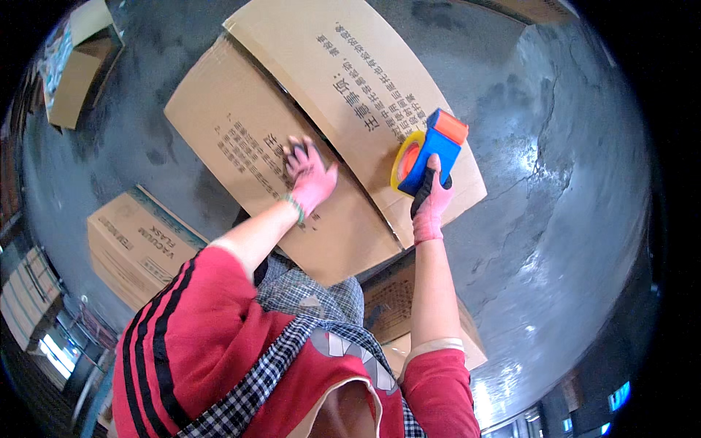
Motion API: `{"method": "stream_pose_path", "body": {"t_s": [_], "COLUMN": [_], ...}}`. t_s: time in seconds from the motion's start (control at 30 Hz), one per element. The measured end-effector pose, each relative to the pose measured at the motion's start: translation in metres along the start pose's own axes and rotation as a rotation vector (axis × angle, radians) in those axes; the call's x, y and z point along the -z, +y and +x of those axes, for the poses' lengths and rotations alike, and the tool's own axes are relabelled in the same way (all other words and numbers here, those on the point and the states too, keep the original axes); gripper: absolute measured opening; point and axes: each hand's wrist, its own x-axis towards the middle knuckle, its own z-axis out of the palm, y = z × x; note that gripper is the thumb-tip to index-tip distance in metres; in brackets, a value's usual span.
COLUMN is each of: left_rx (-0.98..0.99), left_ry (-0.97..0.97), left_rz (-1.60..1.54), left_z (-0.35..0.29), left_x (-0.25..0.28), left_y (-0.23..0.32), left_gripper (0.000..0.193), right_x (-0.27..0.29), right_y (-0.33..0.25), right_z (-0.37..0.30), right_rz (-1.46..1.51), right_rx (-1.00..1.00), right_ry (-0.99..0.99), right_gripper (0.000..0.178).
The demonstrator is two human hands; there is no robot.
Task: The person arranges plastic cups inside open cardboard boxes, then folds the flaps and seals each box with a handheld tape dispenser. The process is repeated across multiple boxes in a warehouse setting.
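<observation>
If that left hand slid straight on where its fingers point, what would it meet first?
Likely the gap between the left carton flap and the right carton flap; whether the left hand would catch there is unclear from above.

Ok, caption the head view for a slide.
Head view: pink-gloved left hand spread on a carton flap, pink-gloved right hand gripping a blue tape dispenser.

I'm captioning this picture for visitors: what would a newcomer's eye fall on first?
Probably the blue-and-orange handheld tape dispenser, gripped by the pink-gloved right hand, right of the picture's centre. Next, the large brown cardboard box across the upper middle, with the pink-gloved left hand spread on its left flap.
</observation>
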Motion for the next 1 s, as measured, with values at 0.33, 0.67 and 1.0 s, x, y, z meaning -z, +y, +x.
{"method": "stream_pose_path", "body": {"t_s": [0.33, 0.67, 1.0], "left_rx": [-0.72, -0.771, -0.737], "left_ry": [0.045, -0.067, -0.052], "left_rz": [0.37, 0.437, 0.375], "left_z": [0.124, 0.131, 0.121], "left_x": [0.06, 0.061, 0.058], "left_y": [-0.033, -0.03, -0.024], "left_gripper": [0.067, 0.064, 0.066], "right_x": [-0.036, -0.032, -0.042], "right_y": [-0.003, -0.023, 0.026], "right_z": [-0.008, -0.016, -0.059], "right_rz": [-0.469, -0.052, -0.201], "right_rx": [-0.007, -0.193, -0.082], "right_ry": [0.03, -0.028, -0.152], "right_gripper": [0.044, 0.041, 0.042]}}
